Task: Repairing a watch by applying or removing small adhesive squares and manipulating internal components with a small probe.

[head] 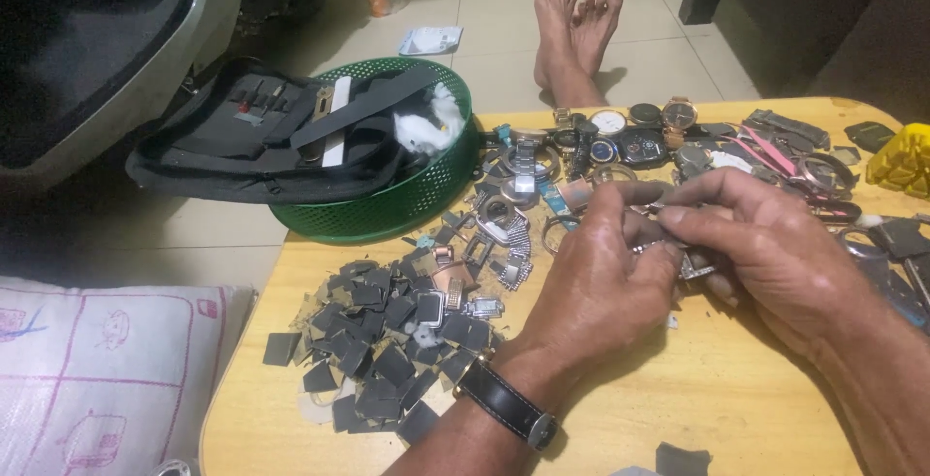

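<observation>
Left hand: your left hand [596, 287] sits over the middle of the table, fingers curled round a small metal watch part [690, 265], thumb and forefinger pinched at its top; a dark-strapped wristwatch [506, 404] is on that wrist
Right hand: your right hand [775, 248] meets the left from the other side, fingertips pinched on the same metal part
Metal part: held between both hands just above the tabletop, mostly hidden by your fingers
Surface: a low wooden table [736, 408] with rounded corners, pale yellow-brown, bare in front of your hands
Left of your hands: a heap of small dark flat squares [378, 350] with a few silvery strap pieces mixed in
Far edge: a row of watches and watch cases [620, 142] with loose straps
Right edge: a yellow plastic tray [901, 158], partly out of view
Basket: a round green basket [407, 200] touches the table's far left corner, with a black tool pouch [262, 137] draped across it
Room: pale tiled floor [504, 11]; a person's bare feet [578, 26] rest beyond the table; a white printed cushion [97, 379] lies at lower left
</observation>
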